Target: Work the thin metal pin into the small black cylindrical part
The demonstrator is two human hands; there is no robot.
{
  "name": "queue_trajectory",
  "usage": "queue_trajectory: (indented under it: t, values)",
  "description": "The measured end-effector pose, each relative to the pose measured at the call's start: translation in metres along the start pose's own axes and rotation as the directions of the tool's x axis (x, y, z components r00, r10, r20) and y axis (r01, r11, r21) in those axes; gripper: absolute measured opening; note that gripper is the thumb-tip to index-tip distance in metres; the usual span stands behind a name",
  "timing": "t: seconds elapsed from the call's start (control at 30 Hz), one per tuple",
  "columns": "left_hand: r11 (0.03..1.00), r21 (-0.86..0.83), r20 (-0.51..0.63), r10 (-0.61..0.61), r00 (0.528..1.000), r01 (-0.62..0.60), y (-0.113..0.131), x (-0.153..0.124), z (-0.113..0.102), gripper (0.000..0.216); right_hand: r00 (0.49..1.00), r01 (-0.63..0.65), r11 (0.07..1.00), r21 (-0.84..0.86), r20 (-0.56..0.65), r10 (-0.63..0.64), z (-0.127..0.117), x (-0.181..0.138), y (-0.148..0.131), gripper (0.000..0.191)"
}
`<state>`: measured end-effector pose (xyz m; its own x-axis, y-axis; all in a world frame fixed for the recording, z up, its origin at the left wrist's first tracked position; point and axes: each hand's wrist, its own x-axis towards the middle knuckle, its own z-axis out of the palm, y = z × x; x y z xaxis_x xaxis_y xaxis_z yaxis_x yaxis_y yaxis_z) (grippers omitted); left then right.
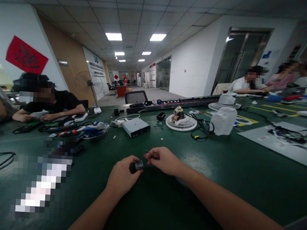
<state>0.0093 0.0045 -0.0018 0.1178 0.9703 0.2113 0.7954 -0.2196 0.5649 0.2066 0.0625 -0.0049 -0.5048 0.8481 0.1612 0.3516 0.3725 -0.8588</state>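
Observation:
My left hand (122, 177) is closed around a small black cylindrical part (136, 166), held just above the green table (217, 174). My right hand (163, 160) is right beside it, its fingers pinched on a thin wire or pin (149, 152) that sticks out to the left. The two hands almost touch over the near middle of the table.
A grey metal box (136, 127), a white fan grille with a motor (181, 122) and a white fan housing (223, 120) lie farther back. Tools and cables (72, 129) sit at the left. One person works at the left, others at the far right.

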Motion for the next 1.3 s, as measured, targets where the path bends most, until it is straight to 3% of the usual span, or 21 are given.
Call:
queue_trajectory:
  t: [0.23, 0.33, 0.53, 0.67, 0.87, 1.3]
  values:
    - [1.000, -0.003, -0.010, 0.024, 1.000, -0.024, 0.000, -0.001, 0.000, 0.024, 1.000, 0.006, 0.989, 0.145, 0.021, -0.009, -0.004, 0.000, -0.011, 0.041]
    - [1.000, 0.005, -0.005, 0.026, 1.000, -0.026, 0.002, -0.002, -0.001, 0.025, 0.999, -0.006, 0.993, 0.119, 0.039, 0.001, -0.004, -0.001, -0.011, 0.038]
    - [0.999, -0.001, -0.002, 0.053, 0.999, -0.053, 0.004, -0.003, -0.002, 0.024, 0.997, -0.061, 0.997, -0.055, -0.049, 0.058, -0.002, -0.001, -0.009, 0.022]
    - [0.998, 0.006, -0.005, 0.060, 0.998, -0.060, 0.003, -0.003, -0.001, 0.024, 1.000, -0.021, 0.989, -0.144, -0.016, 0.018, -0.004, -0.003, -0.011, 0.024]
    - [1.000, 0.014, 0.004, 0.024, 1.000, -0.024, 0.003, -0.002, -0.002, 0.025, 0.999, -0.040, 0.871, -0.489, -0.050, 0.018, -0.004, -0.005, -0.011, 0.026]
    - [1.000, 0.002, 0.011, 0.001, 1.000, -0.001, 0.003, -0.002, -0.002, 0.026, 0.980, -0.178, 0.864, -0.472, -0.004, 0.199, -0.018, -0.004, -0.009, 0.017]
